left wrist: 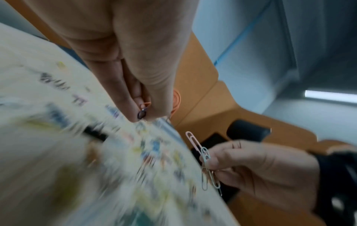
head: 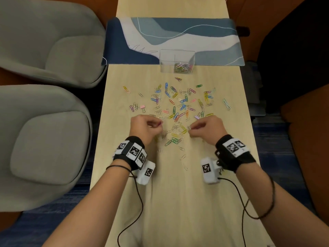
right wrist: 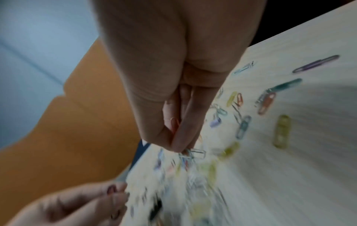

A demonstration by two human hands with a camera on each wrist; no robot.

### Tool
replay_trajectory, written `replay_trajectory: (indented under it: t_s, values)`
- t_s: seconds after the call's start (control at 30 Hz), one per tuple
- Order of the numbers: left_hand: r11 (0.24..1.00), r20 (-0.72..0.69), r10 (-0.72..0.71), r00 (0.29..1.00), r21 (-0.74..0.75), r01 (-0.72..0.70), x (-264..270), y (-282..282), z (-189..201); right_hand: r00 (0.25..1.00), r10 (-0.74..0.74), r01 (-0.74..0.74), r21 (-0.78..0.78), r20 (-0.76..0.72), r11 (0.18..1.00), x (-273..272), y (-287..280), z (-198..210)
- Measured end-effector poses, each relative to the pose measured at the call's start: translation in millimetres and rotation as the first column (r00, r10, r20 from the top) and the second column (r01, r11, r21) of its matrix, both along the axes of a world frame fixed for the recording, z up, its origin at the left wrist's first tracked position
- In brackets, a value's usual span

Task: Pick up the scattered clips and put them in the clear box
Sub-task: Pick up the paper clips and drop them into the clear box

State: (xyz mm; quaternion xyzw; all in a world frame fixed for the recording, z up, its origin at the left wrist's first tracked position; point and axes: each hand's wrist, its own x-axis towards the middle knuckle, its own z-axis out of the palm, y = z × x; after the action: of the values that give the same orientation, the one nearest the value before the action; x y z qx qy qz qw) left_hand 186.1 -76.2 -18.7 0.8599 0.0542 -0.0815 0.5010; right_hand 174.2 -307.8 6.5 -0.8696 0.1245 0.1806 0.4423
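Note:
Several coloured paper clips (head: pixel 178 104) lie scattered over the middle of the pale wooden table (head: pixel 222 132). The clear box (head: pixel 177 61) stands beyond them at the mat's near edge, with a small heap of clips in its right half. My left hand (head: pixel 156 124) hovers at the near edge of the scatter, fingers curled, pinching orange and dark clips (left wrist: pixel 143 109). My right hand (head: pixel 191 130) faces it a little to the right and pinches a small bunch of clips (left wrist: pixel 205 165), pink, light blue and silver. In the right wrist view silver clips (right wrist: pixel 194 152) stick out below the fingertips.
A blue and white patterned mat (head: pixel 170 40) crosses the table behind the box. Two grey upholstered chairs (head: pixel 46 97) stand along the left side. A pink binder clip (head: pixel 143 107) lies among the left-hand clips. Loose silver clips (head: pixel 183 157) trail toward me.

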Motion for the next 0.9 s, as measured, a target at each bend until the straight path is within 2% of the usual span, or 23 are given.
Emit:
replay_trajectory:
  t_s: [0.07, 0.13, 0.27, 0.4, 0.47, 0.6, 0.73, 0.9]
  values:
    - [0.997, 0.041, 0.038, 0.998, -0.068, -0.035, 22, -3, 15, 0.991, -0.134, 0.128, 0.179, 0.022, 0.975, 20, -12, 15]
    - [0.990, 0.077, 0.055, 0.996, -0.134, -0.044, 46, -8, 26, 0.964, -0.261, 0.228, 0.328, 0.059, 0.917, 44, -21, 29]
    - [0.981, 0.145, 0.061, 0.988, -0.191, -0.033, 100, -23, 36, 0.876, -0.474, 0.329, 0.613, 0.086, 0.719, 98, -30, 50]
    - [0.973, 0.201, 0.095, 0.975, -0.226, -0.048, 156, -45, 39, 0.825, -0.565, 0.359, 0.771, 0.001, 0.525, 148, -26, 60]
    - [0.976, 0.236, 0.090, 0.968, -0.213, -0.038, 182, -58, 40, 0.820, -0.571, 0.356, 0.815, -0.038, 0.457, 169, -21, 58]
    - [0.984, 0.291, 0.066, 0.954, -0.175, -0.014, 226, -81, 37, 0.816, -0.577, 0.353, 0.804, -0.015, 0.478, 202, -20, 43]
    - [1.000, 0.298, -0.001, 0.955, -0.030, 0.011, 255, -94, 24, 0.800, -0.600, 0.366, 0.783, 0.012, 0.503, 224, -28, 28]
    - [0.996, 0.241, -0.080, 0.967, 0.067, 0.065, 269, -100, 5, 0.795, -0.593, 0.362, 0.683, 0.130, 0.634, 240, -31, 9]
